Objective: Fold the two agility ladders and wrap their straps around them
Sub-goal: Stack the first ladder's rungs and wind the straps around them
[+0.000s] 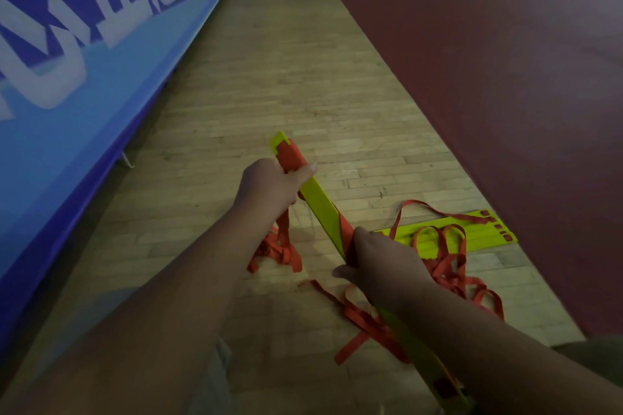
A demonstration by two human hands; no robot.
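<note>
Left hand (269,185) gripping folded ladder (322,209) at its strap-wrapped upper end, right hand (381,259) clasping its middle, second ladder (472,234) flat on floor (269,77).

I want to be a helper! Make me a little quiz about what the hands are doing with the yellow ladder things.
1. True or false: the left hand and the right hand both grip the same yellow ladder bundle.
2. Which hand grips nearer the bundle's far end? A) left hand B) right hand
3. Fill in the gap: the second ladder lies on the wooden ____, with loose red straps tangled over it.

Key: 1 true; 2 A; 3 floor.
</note>
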